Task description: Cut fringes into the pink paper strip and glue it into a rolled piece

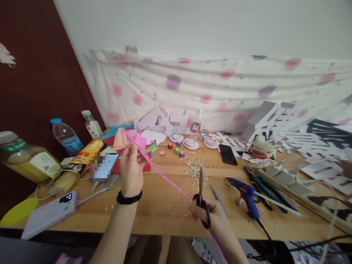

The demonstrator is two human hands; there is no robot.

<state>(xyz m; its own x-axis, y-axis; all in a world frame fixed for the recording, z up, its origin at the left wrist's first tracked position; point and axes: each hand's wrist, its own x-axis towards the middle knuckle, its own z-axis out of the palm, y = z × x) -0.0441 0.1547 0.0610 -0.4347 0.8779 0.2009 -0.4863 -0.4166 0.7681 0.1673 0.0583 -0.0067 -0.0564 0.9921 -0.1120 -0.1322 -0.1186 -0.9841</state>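
Observation:
My left hand [132, 167], with a black band at the wrist, pinches a pink ribbon [165, 177] beside pink paper [137, 139] and a peach-coloured piece [120, 139]. The ribbon runs down to the right, stretched to my right hand [207, 212] near the table's front edge. That hand is closed round black-handled scissors [201, 196], whose blades point away from me and look closed. A thin loose pink strand hangs between the hands, and more ribbon trails below my right forearm.
Confetti [196, 170], small round figures [176, 150] and a black phone [227, 154] lie beyond the hands. To the right are a blue glue gun [246, 194] and pliers [271, 192]. Bottles [66, 136] and a white phone [51, 214] occupy the left.

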